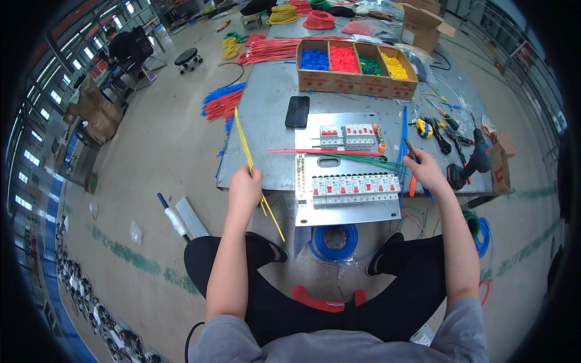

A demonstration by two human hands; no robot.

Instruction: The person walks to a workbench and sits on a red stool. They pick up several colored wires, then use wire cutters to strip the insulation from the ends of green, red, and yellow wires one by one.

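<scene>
My left hand (245,186) is closed round a few thin yellow wires (244,139), whose ends stick out above and below the fist. It is off the table's front edge, left of a metal mounting plate (305,212). My right hand (426,172) grips pliers (413,186) with orange and blue handles; a dark nose pokes out above the fingers. On the plate sit a lower row of circuit breakers (356,189) and a smaller upper group (358,134). Red wires (327,151) and green wires (357,158) lie across it between the rows. Blue wires (403,127) rest by its right edge.
A black phone (297,112) lies behind the plate. Farther back stands a divided cardboard box (357,83) of coloured small parts. A cordless drill (472,160) and a yellow tape measure (423,127) are at right. Below the plate lies a blue wire coil (334,242).
</scene>
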